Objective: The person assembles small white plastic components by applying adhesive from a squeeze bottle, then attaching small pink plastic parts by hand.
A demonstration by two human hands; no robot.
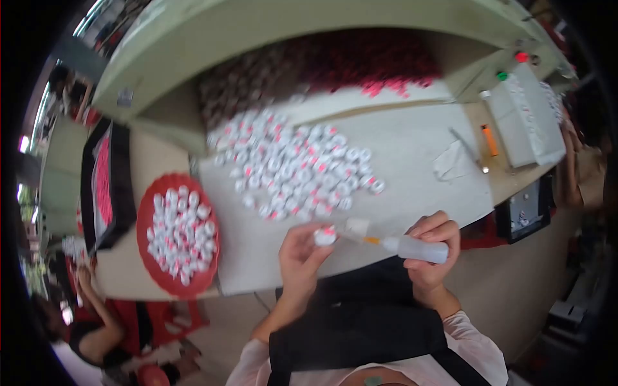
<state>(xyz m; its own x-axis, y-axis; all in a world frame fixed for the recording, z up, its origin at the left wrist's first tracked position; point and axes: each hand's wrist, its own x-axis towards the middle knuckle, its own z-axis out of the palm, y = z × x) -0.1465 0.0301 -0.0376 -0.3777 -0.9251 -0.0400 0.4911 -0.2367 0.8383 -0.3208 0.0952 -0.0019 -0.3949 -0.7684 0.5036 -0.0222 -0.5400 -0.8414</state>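
My left hand (298, 254) pinches a small round white piece with a pink spot (325, 237) between thumb and fingers, just above the table's front edge. To its right, my right hand (438, 235) is wrapped round a small white squeeze bottle (421, 249). The bottle lies nearly level, its orange-tipped nozzle (371, 240) directed toward the left hand. A pale, see-through blurred object (356, 227) shows between the nozzle and the white piece; I cannot tell what it is. Beyond my hands spreads a heap of similar white pieces with pink spots (302, 170).
A red bowl of such pieces (143, 225) stands left, beside a black tray of pink parts (122, 193). Pink parts (386, 83) lie under the shelf (309, 19). A crumpled tissue (450, 162), orange lighter-like object (490, 140) and white box (524, 122) are right. People sit on both sides.
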